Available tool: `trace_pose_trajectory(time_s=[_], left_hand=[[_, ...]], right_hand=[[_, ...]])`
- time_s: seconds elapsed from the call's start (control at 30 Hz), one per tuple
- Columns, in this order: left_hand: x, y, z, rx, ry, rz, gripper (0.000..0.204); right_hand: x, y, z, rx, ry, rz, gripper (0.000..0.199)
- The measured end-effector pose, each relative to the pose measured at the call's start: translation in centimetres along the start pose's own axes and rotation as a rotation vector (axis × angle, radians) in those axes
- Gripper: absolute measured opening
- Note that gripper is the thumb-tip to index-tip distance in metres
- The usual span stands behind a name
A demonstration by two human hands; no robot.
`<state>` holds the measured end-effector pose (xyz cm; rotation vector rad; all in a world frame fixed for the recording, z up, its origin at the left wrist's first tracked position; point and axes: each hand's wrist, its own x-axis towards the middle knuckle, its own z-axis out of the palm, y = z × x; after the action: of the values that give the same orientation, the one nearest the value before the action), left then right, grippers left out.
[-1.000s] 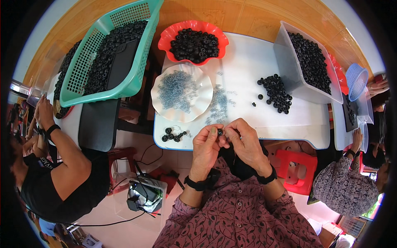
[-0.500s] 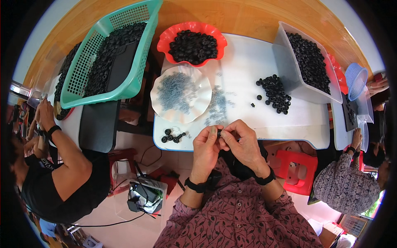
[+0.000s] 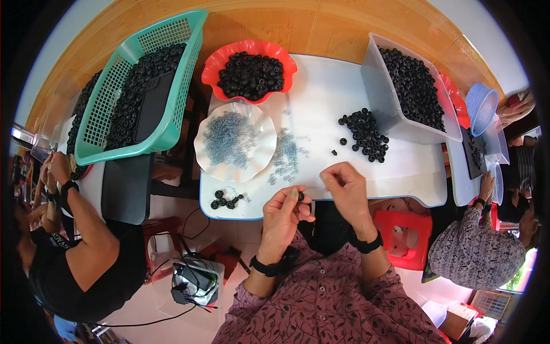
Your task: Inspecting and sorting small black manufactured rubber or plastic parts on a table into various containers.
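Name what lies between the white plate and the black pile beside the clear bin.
Head view: scattered grey bits, bare table, then two stray black pieces.

Around us we see a red stool (image 3: 404, 218) on the pale pink floor (image 3: 243, 232), a person in black (image 3: 86, 281) to our left, a second person in a patterned shirt (image 3: 475, 249) to our right, and wood-toned panelling (image 3: 338, 28) ahead.

wall (image 3: 338, 28): tan panels | floor (image 3: 140, 305): pale pink | table (image 3: 321, 86): white, blue-edged | stool (image 3: 422, 238): red
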<state>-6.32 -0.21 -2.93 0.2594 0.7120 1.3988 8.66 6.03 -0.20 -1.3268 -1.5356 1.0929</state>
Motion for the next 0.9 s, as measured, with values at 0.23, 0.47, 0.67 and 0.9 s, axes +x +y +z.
trace_pose_trajectory(time_s=[0.23,0.47,0.67,0.9], left_hand=[[0.2,-0.3,-0.4,0.002,-0.032,0.006,0.025],[0.2,0.3,0.0,-0.033,-0.089,-0.081,0.023],[0.1,0.1,0.3,0.019,-0.060,-0.051,0.025],[0.0,0.0,0.4,-0.008,-0.096,-0.052,0.025]], right_hand=[[2.6,1.6,-1.6,-0.456,0.260,-0.248,0.010],[3.7,2.3,-1.0,-0.703,0.249,-0.353,0.017],[3.6,2.3,-1.1,-0.709,0.230,-0.319,0.011],[1.7,2.7,-1.5,-0.147,0.161,-0.095,0.019]])
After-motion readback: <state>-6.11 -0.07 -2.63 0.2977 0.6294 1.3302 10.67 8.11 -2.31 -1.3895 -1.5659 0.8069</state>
